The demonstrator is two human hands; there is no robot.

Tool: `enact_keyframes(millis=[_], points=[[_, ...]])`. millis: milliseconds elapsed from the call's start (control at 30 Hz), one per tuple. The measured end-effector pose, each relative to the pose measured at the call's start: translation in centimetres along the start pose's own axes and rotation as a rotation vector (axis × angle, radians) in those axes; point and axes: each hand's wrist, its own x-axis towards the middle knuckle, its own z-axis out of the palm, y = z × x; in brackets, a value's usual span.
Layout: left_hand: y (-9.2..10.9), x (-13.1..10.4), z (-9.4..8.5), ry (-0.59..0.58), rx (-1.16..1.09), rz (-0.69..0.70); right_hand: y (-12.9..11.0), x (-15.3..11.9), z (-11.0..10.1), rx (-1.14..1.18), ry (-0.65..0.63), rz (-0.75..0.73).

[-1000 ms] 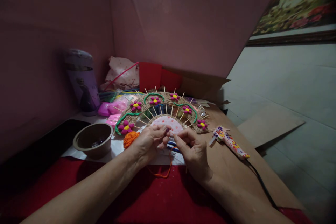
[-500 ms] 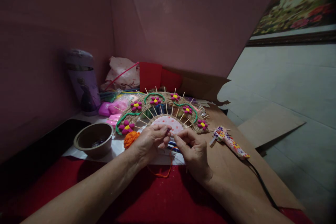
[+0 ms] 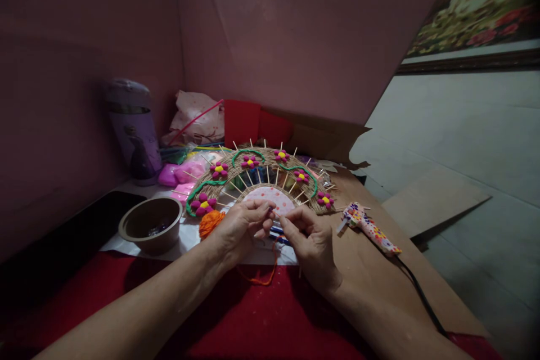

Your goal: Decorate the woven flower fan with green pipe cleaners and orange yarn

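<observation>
My left hand (image 3: 247, 228) is closed in a pinch on a small dark purple bead-like piece (image 3: 270, 209), too small to tell exactly. Close beside it, my right hand (image 3: 310, 244) pinches orange yarn (image 3: 275, 261), whose end near the fingertips is hard to see. A loop of that yarn hangs below the hands over the red cloth. Just left of my left hand lies an orange yarn ball (image 3: 210, 224). Behind both hands stands a half-round twine fan (image 3: 264, 154) with thin sticks, purple flowers and green trim. Its dotted pink centre (image 3: 270, 197) is partly hidden by my fingers.
A brown bowl (image 3: 145, 242) with small shiny pieces stands left, near a purple tumbler (image 3: 137, 135). At right, a flower-patterned glue gun (image 3: 371, 228) lies on cardboard (image 3: 379, 292), its black cord trailing forward. Pink bags (image 3: 192, 169) and red sheets (image 3: 242, 121) are behind.
</observation>
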Motion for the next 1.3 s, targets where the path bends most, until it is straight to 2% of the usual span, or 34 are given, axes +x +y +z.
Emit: enact_keyframes(millis=[1300], points=[[-0.01, 0.17, -0.11, 0.006, -0.005, 0.012, 0.32, 0.0, -0.06, -0.035, 0.015, -0.012]])
